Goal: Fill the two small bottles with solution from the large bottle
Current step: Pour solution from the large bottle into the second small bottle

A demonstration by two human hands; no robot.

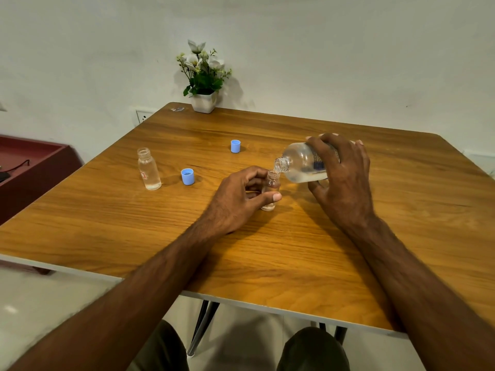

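Head view: right hand (pixel 345 178) wraps the large bottle (pixel 302 163), fingers curled over its body, tipped almost flat with its long axis running left-right and the open neck pointing left and slightly down. The neck sits right over the mouth of the small bottle (pixel 270 190), which stands upright near the middle of the table (pixel 267 250). Left hand (pixel 241 196) pinches that small bottle between thumb and fingers, steadying it. Key relation: big bottle's mouth is just above and touching or nearly touching the small mouth, can't tell which. Little liquid shows in the held bottle, so this fill looks barely begun. Second small bottle (pixel 148 172) stands uncapped toward the left edge, well apart from both hands, seemingly already holding liquid. Two blue caps (pixel 187 176) (pixel 235 145) lie between it and the hands. Potted plant (pixel 203 76) at the far edge by a white wall (pixel 348 49); wall socket (pixel 143 116) behind the far left corner.
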